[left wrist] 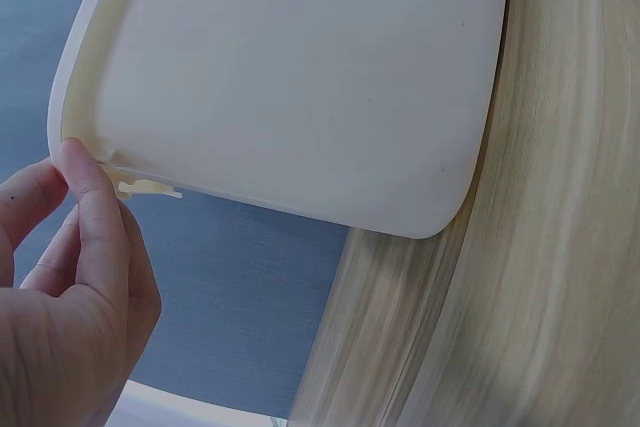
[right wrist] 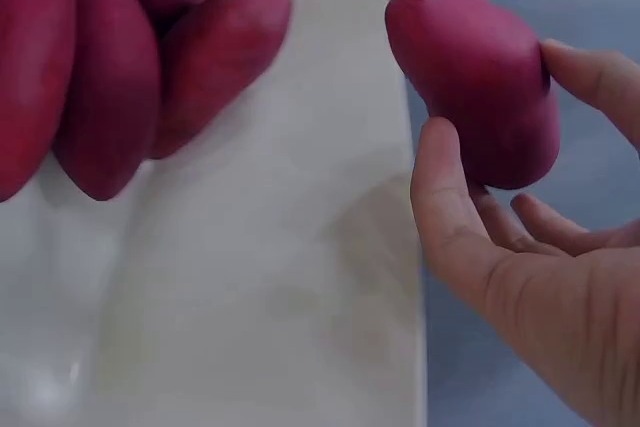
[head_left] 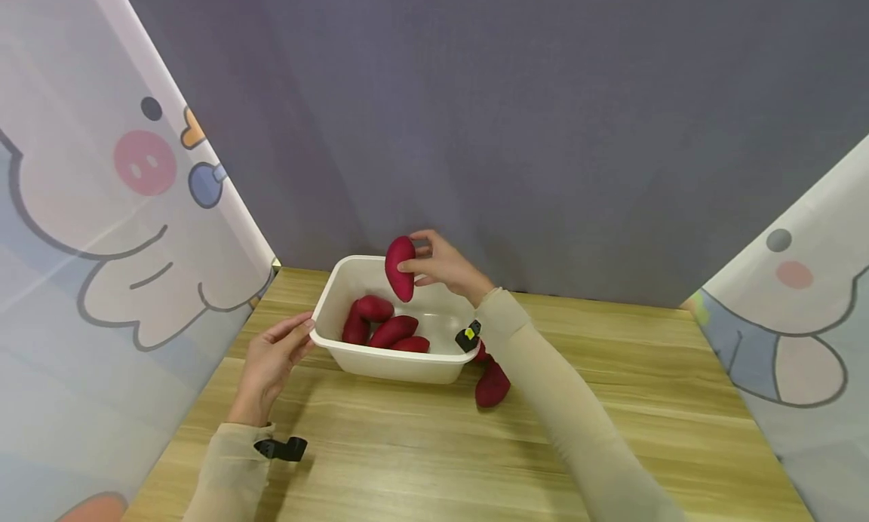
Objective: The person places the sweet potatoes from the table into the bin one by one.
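A white plastic bin (head_left: 400, 365) stands on the table, with several red-skinned sweet potatoes (head_left: 394, 331) lying in its left part. My left hand (head_left: 268, 360) pinches the bin's rim near the left front corner; in the left wrist view its fingertips (left wrist: 75, 162) meet at that edge. Over the far side of the bin, my right hand (head_left: 444, 265) holds another sweet potato (head_left: 399, 269) between thumb and fingers, tilted lengthwise. The right wrist view shows this held sweet potato (right wrist: 480, 87) above the bin's edge, apart from those inside.
To the right of the bin, more sweet potatoes (head_left: 492, 386) lie on the wooden table (head_left: 380, 454), partly hidden by the right sleeve (head_left: 563, 401). A grey curtain (head_left: 543, 130) hangs behind the table. Cartoon-printed sheets (head_left: 68, 243) flank both sides.
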The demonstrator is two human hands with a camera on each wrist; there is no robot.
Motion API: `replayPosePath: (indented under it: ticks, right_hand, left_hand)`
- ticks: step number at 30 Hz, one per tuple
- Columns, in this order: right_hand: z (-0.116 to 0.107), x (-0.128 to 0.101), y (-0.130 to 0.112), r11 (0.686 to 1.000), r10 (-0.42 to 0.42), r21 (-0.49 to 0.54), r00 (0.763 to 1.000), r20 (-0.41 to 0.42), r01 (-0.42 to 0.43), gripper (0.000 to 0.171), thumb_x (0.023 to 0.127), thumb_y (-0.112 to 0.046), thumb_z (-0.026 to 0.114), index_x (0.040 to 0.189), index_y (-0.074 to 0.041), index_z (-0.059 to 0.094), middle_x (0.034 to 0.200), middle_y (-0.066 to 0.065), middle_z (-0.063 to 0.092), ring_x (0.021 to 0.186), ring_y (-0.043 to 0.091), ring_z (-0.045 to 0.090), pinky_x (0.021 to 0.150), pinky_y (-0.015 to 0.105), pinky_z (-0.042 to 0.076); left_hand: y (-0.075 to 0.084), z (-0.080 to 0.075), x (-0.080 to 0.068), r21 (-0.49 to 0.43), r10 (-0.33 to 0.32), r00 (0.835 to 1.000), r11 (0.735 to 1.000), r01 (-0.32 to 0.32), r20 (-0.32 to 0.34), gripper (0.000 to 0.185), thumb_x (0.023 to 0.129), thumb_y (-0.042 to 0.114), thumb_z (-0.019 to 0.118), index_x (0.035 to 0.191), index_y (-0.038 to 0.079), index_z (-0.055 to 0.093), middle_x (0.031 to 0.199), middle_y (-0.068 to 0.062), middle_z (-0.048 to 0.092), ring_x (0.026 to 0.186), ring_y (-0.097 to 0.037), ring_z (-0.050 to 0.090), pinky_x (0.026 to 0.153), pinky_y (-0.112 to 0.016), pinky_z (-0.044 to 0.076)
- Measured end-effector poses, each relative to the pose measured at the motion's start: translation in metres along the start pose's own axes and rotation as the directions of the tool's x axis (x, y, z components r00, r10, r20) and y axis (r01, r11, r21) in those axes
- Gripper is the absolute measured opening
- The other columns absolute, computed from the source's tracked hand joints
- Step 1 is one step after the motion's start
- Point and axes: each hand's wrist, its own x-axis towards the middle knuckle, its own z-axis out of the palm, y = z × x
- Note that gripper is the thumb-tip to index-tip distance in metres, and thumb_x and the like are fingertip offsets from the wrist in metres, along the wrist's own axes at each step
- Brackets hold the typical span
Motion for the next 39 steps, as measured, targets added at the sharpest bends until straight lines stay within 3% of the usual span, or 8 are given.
replayPosePath:
  ticks: [5, 13, 21, 24, 30, 39]
  right_hand:
    - [0.011, 0.009, 0.009, 0.999, 0.033, -0.033, 0.999, 0.042, -0.031, 0.07, 0.086, -0.009, 0.078, 0.145, -0.005, 0.039, 0.128, 0.02, 0.056, 0.096, 0.03, 0.067, 0.086, 0.051, 0.06]
    - [0.014, 0.012, 0.021, 0.997, 0.051, -0.061, 0.996, 0.078, -0.046, 0.073, 0.087, -0.01, 0.078, 0.147, -0.003, 0.037, 0.129, 0.021, 0.056, 0.098, 0.034, 0.067, 0.079, 0.043, 0.063]
    - [0.01, 0.007, 0.012, 0.996, 0.051, -0.073, 0.997, 0.059, -0.046, 0.07, 0.091, -0.011, 0.075, 0.149, -0.002, 0.036, 0.122, 0.019, 0.058, 0.1, 0.036, 0.065, 0.087, 0.051, 0.06]
    - [0.006, 0.004, 0.005, 0.995, 0.043, -0.089, 0.998, 0.049, -0.038, 0.068, 0.092, -0.012, 0.074, 0.148, -0.002, 0.037, 0.12, 0.019, 0.06, 0.099, 0.035, 0.066, 0.085, 0.048, 0.061]
    - [-0.012, -0.017, -0.014, 0.992, 0.007, -0.128, 1.0, 0.017, -0.005, 0.064, 0.093, -0.015, 0.073, 0.147, -0.004, 0.04, 0.12, 0.017, 0.063, 0.099, 0.032, 0.067, 0.079, 0.039, 0.063]
    - [-0.053, -0.068, -0.008, 0.992, -0.027, -0.128, 0.998, -0.065, 0.019, 0.065, 0.095, -0.018, 0.072, 0.148, -0.003, 0.038, 0.126, 0.02, 0.06, 0.107, 0.041, 0.062, 0.086, 0.046, 0.061]
  left_hand:
    - [-0.002, 0.002, 0.0, 0.005, -0.005, 1.0, 1.0, 0.005, -0.005, 0.019, 0.092, 0.003, 0.072, 0.11, 0.006, 0.078, 0.101, -0.002, 0.072, 0.083, -0.011, 0.069, 0.081, -0.022, 0.06]
    - [-0.004, 0.006, 0.001, 0.015, -0.002, 1.0, 1.0, 0.002, -0.011, 0.017, 0.092, 0.003, 0.073, 0.108, 0.007, 0.079, 0.099, -0.002, 0.072, 0.082, -0.011, 0.069, 0.08, -0.022, 0.06]
    - [-0.004, 0.007, 0.004, 0.013, -0.001, 1.0, 1.0, 0.001, -0.002, 0.017, 0.093, 0.003, 0.072, 0.107, 0.008, 0.079, 0.1, -0.003, 0.071, 0.084, -0.011, 0.069, 0.081, -0.022, 0.06]
    - [-0.004, 0.006, 0.005, 0.021, -0.002, 1.0, 1.0, 0.002, -0.005, 0.017, 0.092, 0.004, 0.073, 0.107, 0.009, 0.079, 0.101, -0.003, 0.071, 0.084, -0.011, 0.069, 0.081, -0.022, 0.059]
    - [-0.004, 0.006, 0.006, 0.034, -0.004, 1.0, 0.999, 0.004, -0.001, 0.018, 0.091, 0.006, 0.075, 0.109, 0.008, 0.078, 0.101, -0.003, 0.071, 0.082, -0.011, 0.069, 0.08, -0.022, 0.06]
    - [-0.001, 0.005, 0.004, 0.02, -0.007, 1.0, 1.0, 0.007, -0.011, 0.018, 0.09, 0.006, 0.076, 0.108, 0.007, 0.078, 0.104, -0.007, 0.071, 0.081, -0.011, 0.069, 0.08, -0.022, 0.06]
